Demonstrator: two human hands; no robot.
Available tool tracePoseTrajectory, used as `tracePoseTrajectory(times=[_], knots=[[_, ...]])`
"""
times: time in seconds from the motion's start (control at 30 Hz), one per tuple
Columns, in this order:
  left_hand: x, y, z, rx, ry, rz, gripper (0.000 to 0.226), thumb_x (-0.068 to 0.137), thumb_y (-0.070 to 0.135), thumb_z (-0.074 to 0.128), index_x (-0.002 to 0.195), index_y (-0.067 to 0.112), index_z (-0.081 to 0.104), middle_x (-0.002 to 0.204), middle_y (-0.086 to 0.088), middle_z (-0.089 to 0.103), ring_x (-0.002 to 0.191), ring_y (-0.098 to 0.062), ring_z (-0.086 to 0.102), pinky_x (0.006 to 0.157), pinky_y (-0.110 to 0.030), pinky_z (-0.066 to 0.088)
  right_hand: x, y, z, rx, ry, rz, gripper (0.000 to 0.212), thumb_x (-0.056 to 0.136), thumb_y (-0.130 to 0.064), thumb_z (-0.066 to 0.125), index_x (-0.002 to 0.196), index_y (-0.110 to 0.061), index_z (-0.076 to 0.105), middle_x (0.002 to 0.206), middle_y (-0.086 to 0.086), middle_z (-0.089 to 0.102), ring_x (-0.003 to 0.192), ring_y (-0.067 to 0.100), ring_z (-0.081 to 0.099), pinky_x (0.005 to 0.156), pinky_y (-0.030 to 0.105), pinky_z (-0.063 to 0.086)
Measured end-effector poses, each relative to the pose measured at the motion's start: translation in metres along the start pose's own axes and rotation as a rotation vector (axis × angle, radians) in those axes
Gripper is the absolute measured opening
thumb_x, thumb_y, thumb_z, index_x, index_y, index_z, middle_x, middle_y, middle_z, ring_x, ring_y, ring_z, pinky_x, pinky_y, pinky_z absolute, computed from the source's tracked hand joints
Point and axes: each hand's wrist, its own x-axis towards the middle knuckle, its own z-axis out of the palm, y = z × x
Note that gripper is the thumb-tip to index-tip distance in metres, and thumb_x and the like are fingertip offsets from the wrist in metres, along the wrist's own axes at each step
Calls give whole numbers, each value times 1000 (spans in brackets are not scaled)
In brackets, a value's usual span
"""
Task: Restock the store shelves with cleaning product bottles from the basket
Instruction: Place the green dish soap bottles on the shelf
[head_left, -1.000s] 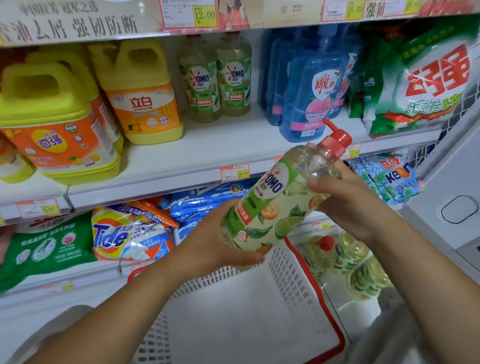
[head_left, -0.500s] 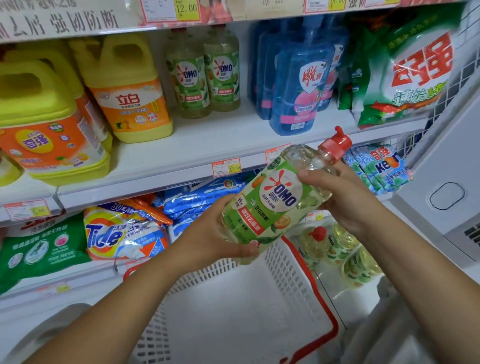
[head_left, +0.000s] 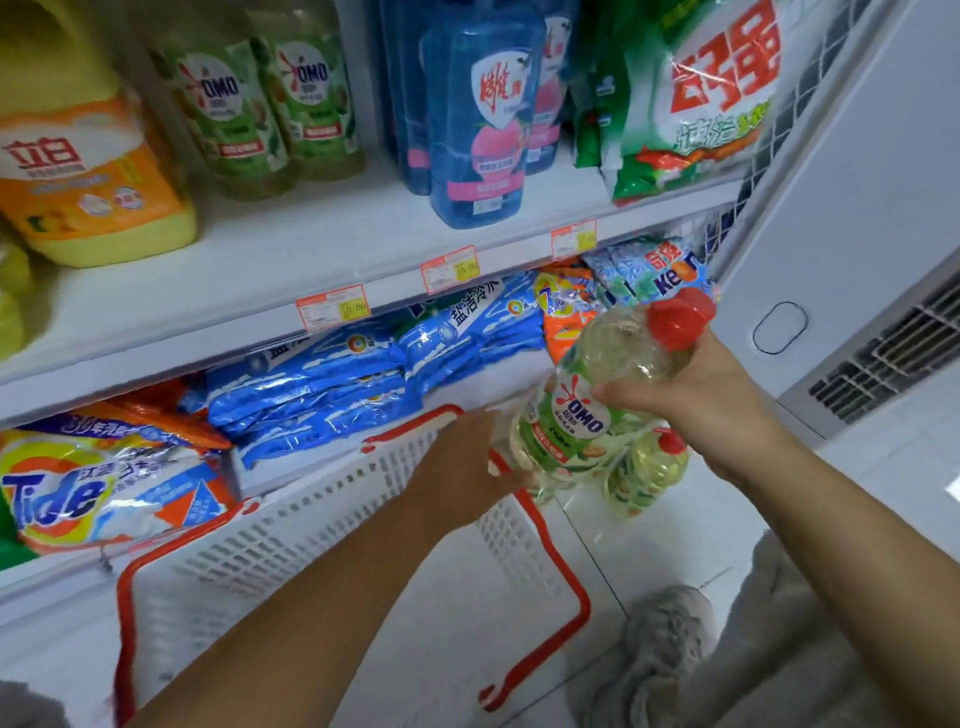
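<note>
the grip of the right hand (head_left: 711, 400) is clenched round the upper part of the bottle (head_left: 576, 415), just below its red cap (head_left: 680, 317); the bottle is tilted above the basket's (head_left: 561, 566) far corner; the left hand (head_left: 457, 467) is at its base, its grip too blurred to tell

head-worn view, angled down, near shelves (head_left: 332, 270)

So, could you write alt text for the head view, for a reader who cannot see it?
A person's right hand grips a tilted, red-capped clear bottle, while the blurred left hand is at its base. Below is a red-rimmed white basket, and behind stand shelves of detergent bottles and bags.
</note>
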Motion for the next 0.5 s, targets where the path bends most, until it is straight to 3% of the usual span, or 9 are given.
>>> tracePoseTrajectory(times=[0.07,0.13,0.27,0.4,0.5], knots=[[13,-12,30,292,-84,-72,84,92,60,52,156,15,20,164,-6,16,151,-20,11,123,-35,11,6,26,-9,-90,45,31,64,59,-15,94,107,-32,56,94,-18,65,72,-13,60,59,11,44],[21,-22,52,411,-111,-88,85,95,64,38,157,14,11,166,-7,2,153,-22,-2,124,-40,4,11,58,-11,-146,69,65,70,56,-17,95,111,-30,54,96,-20,61,81,-11,57,66,11,43],[29,-41,83,459,-72,-130,91,91,75,25,158,15,7,165,-7,-10,151,-22,-14,123,-47,-1,19,139,1,-228,87,149,65,57,-15,91,105,-33,52,101,-12,62,93,9,62,77,27,45],[26,-53,102,430,6,-127,104,77,83,8,158,19,-1,163,-3,-19,148,-18,-24,122,-44,-7,18,200,29,-273,90,208,56,63,-15,88,102,-32,53,94,-18,61,87,6,61,75,28,48],[26,-59,107,398,57,-111,102,78,83,15,158,21,6,164,-1,-15,148,-15,-23,119,-41,-9,18,231,47,-266,118,235,63,61,-14,90,107,-30,49,96,-17,57,87,10,60,80,33,51]])
